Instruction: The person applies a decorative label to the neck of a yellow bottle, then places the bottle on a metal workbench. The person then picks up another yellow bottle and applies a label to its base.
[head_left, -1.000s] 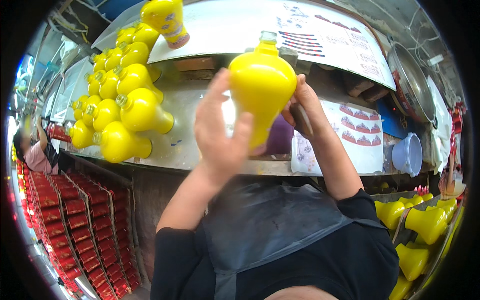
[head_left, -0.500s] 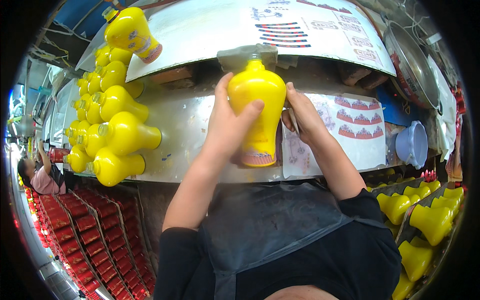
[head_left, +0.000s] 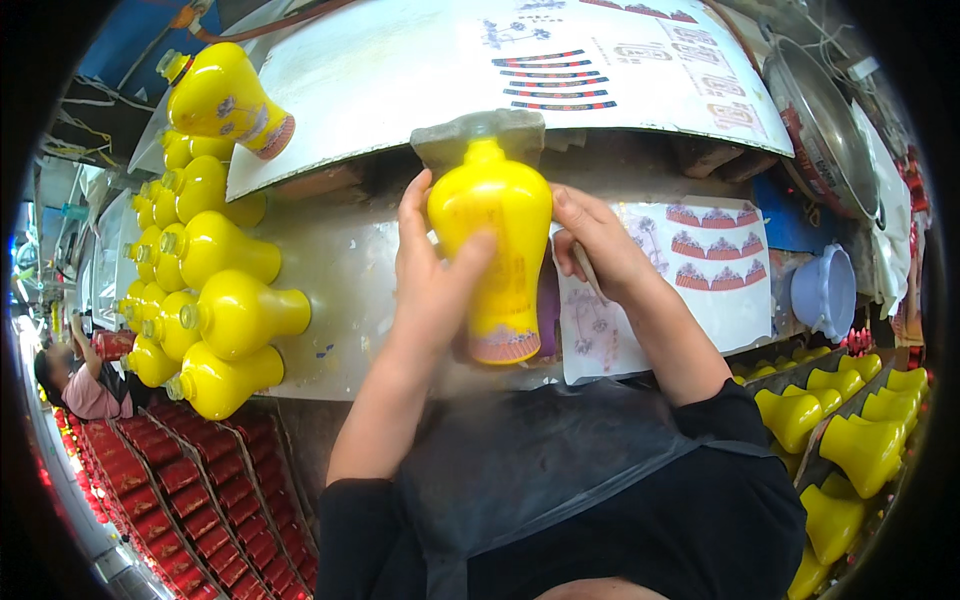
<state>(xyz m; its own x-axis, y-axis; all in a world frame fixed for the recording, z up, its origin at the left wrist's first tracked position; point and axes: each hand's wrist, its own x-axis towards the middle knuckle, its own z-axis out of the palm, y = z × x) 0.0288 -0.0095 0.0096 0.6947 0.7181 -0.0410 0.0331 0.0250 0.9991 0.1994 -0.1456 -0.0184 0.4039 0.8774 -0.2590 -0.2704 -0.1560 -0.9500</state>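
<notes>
A glossy yellow vase-shaped bottle (head_left: 490, 225) with a patterned band round its base is held over the bench, its neck pointing away from me against a grey block (head_left: 478, 137). My left hand (head_left: 435, 275) wraps its left side, thumb across the front. My right hand (head_left: 600, 245) touches the bottle's right shoulder with its fingertips and grips a thin tan tool (head_left: 582, 272) in the palm.
Several yellow bottles (head_left: 215, 310) lie on the bench at left, and one (head_left: 225, 100) lies higher up. More bottles (head_left: 840, 430) fill a crate at right. Printed decal sheets (head_left: 700, 265), a lilac bowl (head_left: 825, 290), a metal pan (head_left: 820, 120), red boxes (head_left: 150, 480), another person (head_left: 70, 380) far left.
The bottle came down from a raised, tilted position and now lies lengthwise with its neck against the grey block. Both hands moved down with it.
</notes>
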